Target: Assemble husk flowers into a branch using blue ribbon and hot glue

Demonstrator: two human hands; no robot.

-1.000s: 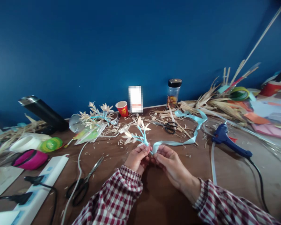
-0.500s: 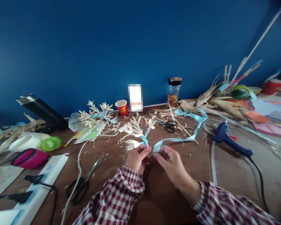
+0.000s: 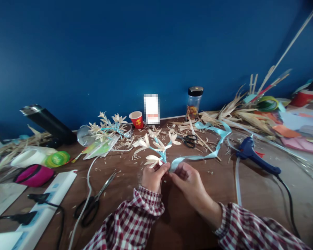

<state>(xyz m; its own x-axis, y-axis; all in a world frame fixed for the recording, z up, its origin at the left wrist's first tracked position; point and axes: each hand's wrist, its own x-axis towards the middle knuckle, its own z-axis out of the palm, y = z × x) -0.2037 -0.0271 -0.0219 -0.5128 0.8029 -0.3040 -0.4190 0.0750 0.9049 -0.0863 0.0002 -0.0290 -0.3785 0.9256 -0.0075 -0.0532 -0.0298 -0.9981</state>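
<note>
In the middle of the table my left hand (image 3: 154, 176) is closed around the stem end of a spray of cream husk flowers (image 3: 159, 147), whose branches are wrapped in light blue. My right hand (image 3: 189, 178) pinches a light blue ribbon (image 3: 195, 157) close beside the stem, the fingertips of both hands almost meeting. From there the ribbon trails right and curls back toward the wall. The lower stem is hidden by my fingers. A second husk-flower spray (image 3: 108, 126) lies farther back on the left.
Black-handled scissors (image 3: 94, 201) and a power strip (image 3: 45, 208) lie at left. A blue glue gun (image 3: 257, 155) with its cord is at right. Along the wall stand a red paper cup (image 3: 137, 120), a jar (image 3: 194, 104) and a black bottle (image 3: 50, 125); dried husks (image 3: 234, 116) are piled right.
The flower spray has turned in my left hand, its blossoms shifting right and lower. My right hand has barely moved and still pinches the ribbon.
</note>
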